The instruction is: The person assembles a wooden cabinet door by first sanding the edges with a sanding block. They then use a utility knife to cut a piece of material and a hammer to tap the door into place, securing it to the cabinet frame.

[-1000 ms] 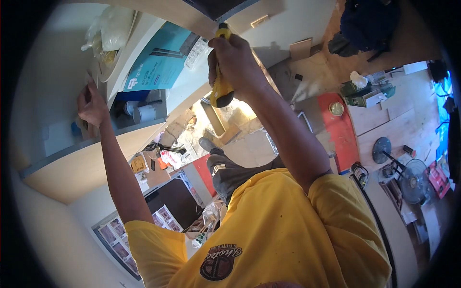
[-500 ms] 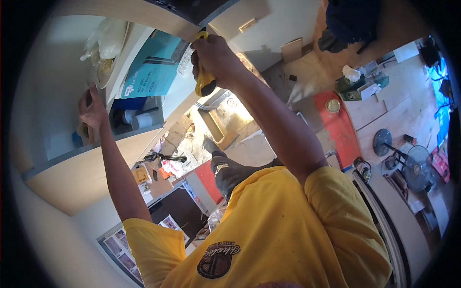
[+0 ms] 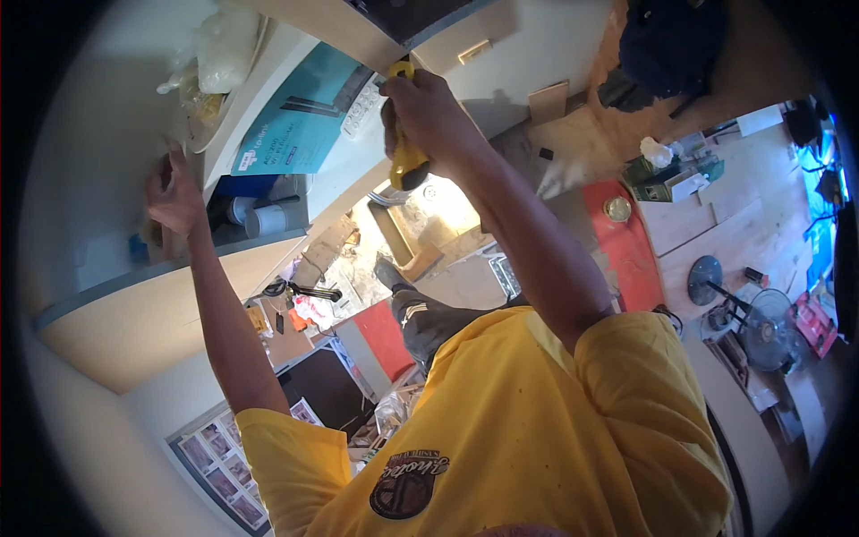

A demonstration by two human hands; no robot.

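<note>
The right hand (image 3: 428,112) is raised high on an outstretched arm, its fingers clenched around the yellow grip of a power drill (image 3: 405,152), whose black base hangs just below the fist while its upper end points up toward the underside of a pale wooden cabinet panel (image 3: 358,31); the tip itself is hidden by the hand and the panel edge, so whether it touches the wood cannot be told. The left hand (image 3: 174,192) is lifted to the left on a straight, bare forearm, fingers spread and loose, pressed flat against the pale wall (image 3: 89,179) beside a shelf unit (image 3: 170,268); it grasps nothing. Between the two hands lies a teal cardboard box (image 3: 300,116) set slantwise on the shelf top, with a white strip-like item (image 3: 362,94) just beside it and a clear plastic bag (image 3: 224,40) further up on a pale plate-like rim. In the open compartment below stand a blue container (image 3: 240,186) and a small white can (image 3: 266,219), close to the left wrist. Both arms come out of a yellow T-shirt (image 3: 537,430) that fills the lower middle of the view. Far below, on the workshop floor, are a red mat (image 3: 626,242), a standing fan (image 3: 761,318) and scattered wood offcuts (image 3: 420,255).
</note>
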